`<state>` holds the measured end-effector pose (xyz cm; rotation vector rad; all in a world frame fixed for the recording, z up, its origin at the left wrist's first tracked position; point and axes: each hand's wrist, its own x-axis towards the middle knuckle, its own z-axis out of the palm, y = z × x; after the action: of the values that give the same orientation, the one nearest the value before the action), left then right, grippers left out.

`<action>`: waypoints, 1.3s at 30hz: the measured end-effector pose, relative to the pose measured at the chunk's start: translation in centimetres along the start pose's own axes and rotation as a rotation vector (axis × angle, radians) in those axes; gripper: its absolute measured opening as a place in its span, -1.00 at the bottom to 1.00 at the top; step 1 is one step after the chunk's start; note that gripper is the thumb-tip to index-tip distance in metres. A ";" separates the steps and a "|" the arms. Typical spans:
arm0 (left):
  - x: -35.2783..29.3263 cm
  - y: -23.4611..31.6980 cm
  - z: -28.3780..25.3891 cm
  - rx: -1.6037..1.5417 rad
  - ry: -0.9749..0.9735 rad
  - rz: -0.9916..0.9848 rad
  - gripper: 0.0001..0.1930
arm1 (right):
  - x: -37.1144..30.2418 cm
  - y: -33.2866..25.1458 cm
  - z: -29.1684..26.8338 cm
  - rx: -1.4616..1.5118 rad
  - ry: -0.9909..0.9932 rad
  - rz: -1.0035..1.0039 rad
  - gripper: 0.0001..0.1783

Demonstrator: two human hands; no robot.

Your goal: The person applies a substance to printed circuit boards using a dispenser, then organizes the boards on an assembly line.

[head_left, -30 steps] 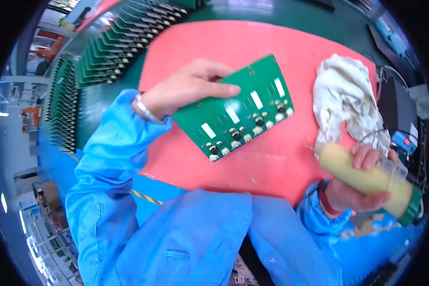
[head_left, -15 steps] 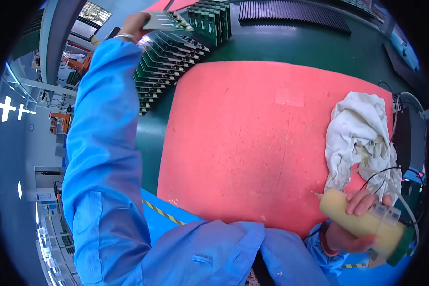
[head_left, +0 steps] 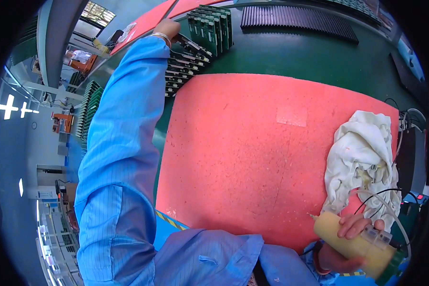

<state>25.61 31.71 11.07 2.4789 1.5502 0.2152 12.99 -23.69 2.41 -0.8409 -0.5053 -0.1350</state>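
Note:
My left hand point(head_left: 167, 27) is stretched far out to the upper left, its blue sleeve across the view, fingers at the top of a slanted row of green circuit boards point(head_left: 186, 59) standing in a rack; whether it grips one is hidden. My right hand point(head_left: 350, 238) at the lower right is shut on a thick yellow cylindrical tool point(head_left: 355, 244) with a white cable, its tip pointing left over the red mat point(head_left: 252, 157). A crumpled white cloth point(head_left: 362, 157) lies on the mat just above that hand.
More green boards point(head_left: 209, 26) stand upright behind the rack. A black ribbed tray point(head_left: 295, 19) lies at the back on the green bench point(head_left: 291, 55). Black equipment with cables point(head_left: 410, 143) sits at the right edge. Shelving and a workshop floor show at the far left.
My left hand carried the green circuit board off the red mat and reached up to the rack of boards. The mat now lies bare. My right hand kept its grip on the yellow tool.

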 end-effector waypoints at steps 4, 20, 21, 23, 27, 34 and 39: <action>2.1 -3.2 0.3 0.083 -0.084 0.349 -0.71 | -0.1 0.0 0.0 -0.010 -0.009 0.013 -0.21; -10.6 -0.7 1.9 -1.091 -0.454 0.350 -0.66 | -0.2 -0.3 0.5 -0.101 0.013 0.064 -0.24; -11.4 -0.4 3.8 -1.096 -0.454 0.347 -0.66 | -0.2 -0.5 0.8 -0.132 0.040 0.089 -0.22; -12.4 0.0 7.6 -1.654 -0.579 -0.206 -0.75 | -0.2 -0.6 1.2 -0.206 0.095 0.140 -0.19; -11.6 1.3 9.8 -1.800 -0.714 -0.088 -0.74 | -0.2 -0.5 1.1 -0.182 0.024 0.121 -0.24; -8.9 2.1 12.9 -2.059 -1.047 0.227 -0.72 | -0.6 -0.5 0.9 -0.238 0.073 0.130 -0.19; -7.7 0.4 14.5 -2.202 -1.331 0.473 -0.70 | -0.7 -0.8 0.8 -0.229 0.070 0.139 -0.18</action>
<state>25.95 23.12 -2.98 0.5298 -0.2458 0.1045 11.85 -23.64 3.05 -1.0883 -0.3679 -0.0947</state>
